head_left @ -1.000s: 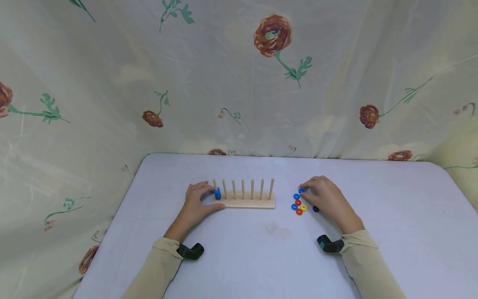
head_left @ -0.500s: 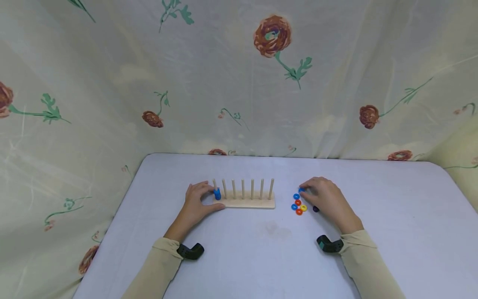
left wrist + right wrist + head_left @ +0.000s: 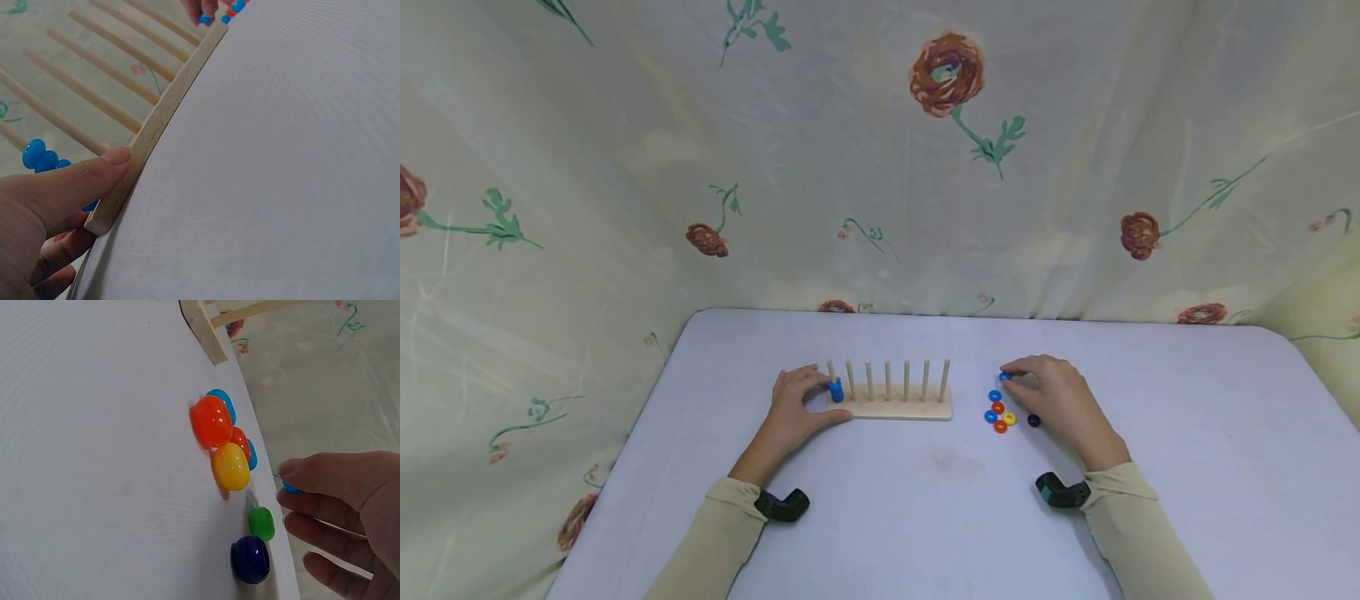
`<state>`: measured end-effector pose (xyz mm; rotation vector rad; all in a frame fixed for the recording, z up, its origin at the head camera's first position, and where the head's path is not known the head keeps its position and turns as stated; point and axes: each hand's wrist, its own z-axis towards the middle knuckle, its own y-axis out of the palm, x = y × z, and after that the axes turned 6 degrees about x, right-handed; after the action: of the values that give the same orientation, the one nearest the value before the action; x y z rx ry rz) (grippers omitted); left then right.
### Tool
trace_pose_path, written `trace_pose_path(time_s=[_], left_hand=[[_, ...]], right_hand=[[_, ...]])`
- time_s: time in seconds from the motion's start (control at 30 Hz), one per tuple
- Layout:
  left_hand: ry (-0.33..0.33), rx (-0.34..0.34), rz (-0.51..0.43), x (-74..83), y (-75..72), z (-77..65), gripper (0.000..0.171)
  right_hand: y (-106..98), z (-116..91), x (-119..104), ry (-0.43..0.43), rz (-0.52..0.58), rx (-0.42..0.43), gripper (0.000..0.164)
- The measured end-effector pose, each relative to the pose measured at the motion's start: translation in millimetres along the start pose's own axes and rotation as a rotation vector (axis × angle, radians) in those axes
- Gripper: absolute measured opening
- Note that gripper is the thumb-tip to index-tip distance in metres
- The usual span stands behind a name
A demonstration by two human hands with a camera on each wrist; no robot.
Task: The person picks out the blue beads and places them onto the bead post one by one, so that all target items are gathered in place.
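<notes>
My left hand (image 3: 793,408) grips the left end of a wooden peg stand (image 3: 898,409), its thumb along the front edge in the left wrist view. Several blue beads (image 3: 45,160) are stacked on the leftmost peg; the other pegs carry none. To the right of the stand, my right hand (image 3: 1052,400) pinches a blue bead (image 3: 290,487) between thumb and index finger, mostly covered by them. Loose beads lie beside this hand: a yellow bead (image 3: 231,467), a large-looking orange-red bead (image 3: 212,422), a green bead (image 3: 262,524) and a dark blue bead (image 3: 251,559).
A white-covered table (image 3: 895,517) carries everything. Behind it hangs a floral curtain (image 3: 820,150). More loose beads, such as a blue bead (image 3: 995,396) and a red bead (image 3: 997,407), lie between the stand and my right hand. Each wrist wears a black device (image 3: 782,505).
My right hand has raised the pinched blue bead very slightly, away from the loose beads. The left hand and the peg stand have stayed in place.
</notes>
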<state>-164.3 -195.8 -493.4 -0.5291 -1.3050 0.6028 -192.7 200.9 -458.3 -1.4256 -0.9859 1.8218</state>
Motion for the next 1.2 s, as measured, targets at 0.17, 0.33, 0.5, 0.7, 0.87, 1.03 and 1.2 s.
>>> trace_pose_path(time_s=[0.17,0.33,0.5,0.7,0.87,1.03,1.2], left_hand=[[0.007,0.003,0.002,-0.4,0.2,0.5,0.058],[0.008,0.008,-0.004,-0.6,0.2,0.8,0.057],[-0.001,0.005,-0.003,-0.7,0.5,0.8,0.057],[-0.007,0.002,0.0,-2.2,1.9,1.2,0.058],[-0.006,0.002,-0.008,-4.0,2.8,1.7,0.058],[-0.012,-0.002,-0.008,-4.6,3.4,1.3,0.058],[-0.012,0.007,-0.01,-3.2,2.2,0.8,0.058]], right_hand=[[0,0,-1,-0.002,-0.001,0.005,0.029],[-1,0,-1,-0.001,0.0,0.008,0.028],[-2,-1,-3,-0.002,0.007,0.01,0.028],[-3,-3,-7,-0.009,0.024,0.009,0.029],[-5,-4,-12,-0.026,0.037,0.028,0.028],[-5,-4,-15,-0.049,0.048,0.052,0.027],[-7,1,-22,-0.09,0.055,0.104,0.027]])
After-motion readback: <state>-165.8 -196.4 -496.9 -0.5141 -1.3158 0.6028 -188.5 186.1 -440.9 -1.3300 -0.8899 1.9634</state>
